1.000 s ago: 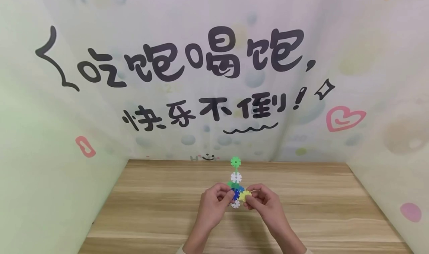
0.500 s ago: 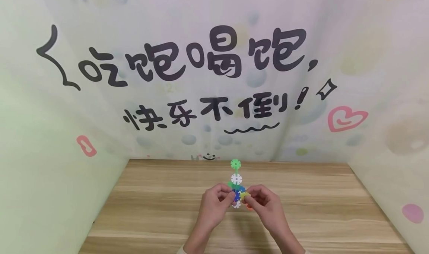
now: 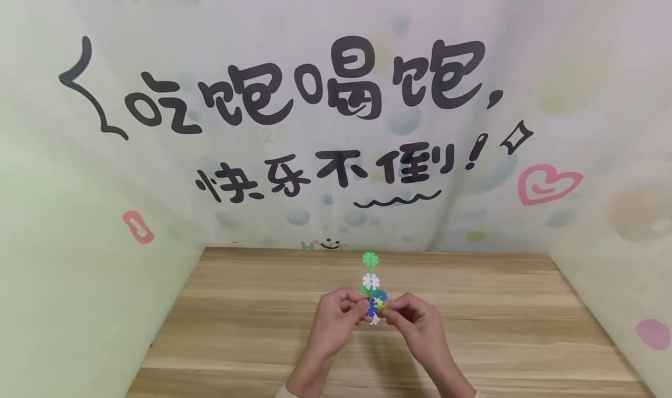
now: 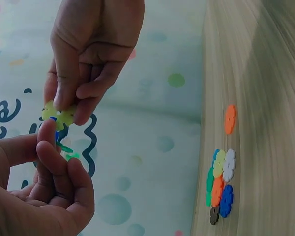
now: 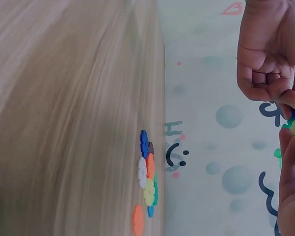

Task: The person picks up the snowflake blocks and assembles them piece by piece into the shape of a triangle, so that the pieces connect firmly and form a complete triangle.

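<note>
Both hands are held up over the table around a small chain of notched plastic snowflake discs. A green disc (image 3: pixel 370 259) tops the chain, with a white disc (image 3: pixel 370 281) below it. My left hand (image 3: pixel 338 315) pinches a dark blue disc (image 3: pixel 371 311) between thumb and fingers. A yellow disc (image 4: pixel 64 117) is pinched by my right hand (image 3: pixel 418 319), its edge right at the blue disc. In the head view the yellow disc is turned nearly edge-on and partly covered by the fingers. The right wrist view catches both hands meeting at its right edge.
On the wooden table (image 3: pixel 236 316) lies a loose group of more discs, including an orange disc (image 4: pixel 230 119), a white disc (image 4: pixel 229 165) and a blue disc (image 4: pixel 226 200). A printed cloth wall (image 3: pixel 294 223) stands along the table's back edge.
The right hand has turned the yellow disc from facing the head camera to nearly edge-on and brought it closer against the blue disc. The left hand keeps its grip.
</note>
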Demonstrator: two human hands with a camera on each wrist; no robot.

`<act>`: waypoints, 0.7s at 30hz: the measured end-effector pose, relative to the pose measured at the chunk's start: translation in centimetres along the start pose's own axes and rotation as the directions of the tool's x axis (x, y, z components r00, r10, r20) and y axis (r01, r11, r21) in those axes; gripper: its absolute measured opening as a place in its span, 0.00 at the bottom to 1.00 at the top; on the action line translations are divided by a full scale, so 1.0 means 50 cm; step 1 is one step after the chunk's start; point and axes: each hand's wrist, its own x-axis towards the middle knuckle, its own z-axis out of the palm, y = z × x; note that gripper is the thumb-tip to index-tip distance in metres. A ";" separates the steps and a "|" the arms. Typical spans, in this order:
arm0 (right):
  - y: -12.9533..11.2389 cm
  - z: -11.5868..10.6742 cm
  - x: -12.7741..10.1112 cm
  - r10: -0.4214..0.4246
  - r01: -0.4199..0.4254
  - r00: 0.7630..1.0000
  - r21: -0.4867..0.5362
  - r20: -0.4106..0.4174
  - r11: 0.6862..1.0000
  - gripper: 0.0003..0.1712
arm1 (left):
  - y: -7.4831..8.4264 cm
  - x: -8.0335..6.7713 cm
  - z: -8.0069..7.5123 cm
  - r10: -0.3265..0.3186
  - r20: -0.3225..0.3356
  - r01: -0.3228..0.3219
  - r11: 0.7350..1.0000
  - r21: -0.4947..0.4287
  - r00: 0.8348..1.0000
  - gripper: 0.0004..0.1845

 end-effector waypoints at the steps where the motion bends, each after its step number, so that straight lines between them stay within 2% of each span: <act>1: -0.001 0.000 0.001 -0.003 0.003 1.000 -0.002 0.001 1.000 0.05 | 0.001 0.000 -0.001 -0.004 0.001 0.004 1.000 -0.006 1.000 0.05; 7: 0.032 -0.016 0.015 -0.045 0.052 0.993 -0.064 0.109 0.997 0.04 | -0.006 0.003 -0.003 -0.017 -0.009 0.017 1.000 -0.023 1.000 0.06; 10: 0.064 -0.031 0.023 -0.024 0.035 0.990 -0.081 0.137 0.996 0.07 | -0.005 0.002 -0.003 -0.025 -0.023 0.024 1.000 -0.003 0.999 0.07; 13: 0.091 -0.045 0.032 0.031 -0.024 0.995 -0.082 0.096 0.996 0.10 | 0.003 -0.001 -0.006 -0.030 -0.048 0.031 0.999 0.026 0.998 0.07; 16: 0.107 -0.055 0.041 0.105 -0.102 0.994 -0.108 0.026 0.989 0.10 | 0.031 -0.011 -0.008 -0.022 -0.059 0.024 0.999 0.042 0.998 0.06; 19: 0.124 -0.061 0.047 0.196 -0.198 0.980 -0.157 -0.026 0.968 0.11 | 0.060 -0.022 -0.008 -0.023 -0.052 0.025 0.999 0.042 0.998 0.05; 21: 0.140 -0.065 0.047 0.244 -0.248 0.969 -0.198 -0.044 0.948 0.11 | 0.066 -0.025 -0.008 -0.025 -0.048 0.027 0.999 0.043 0.999 0.05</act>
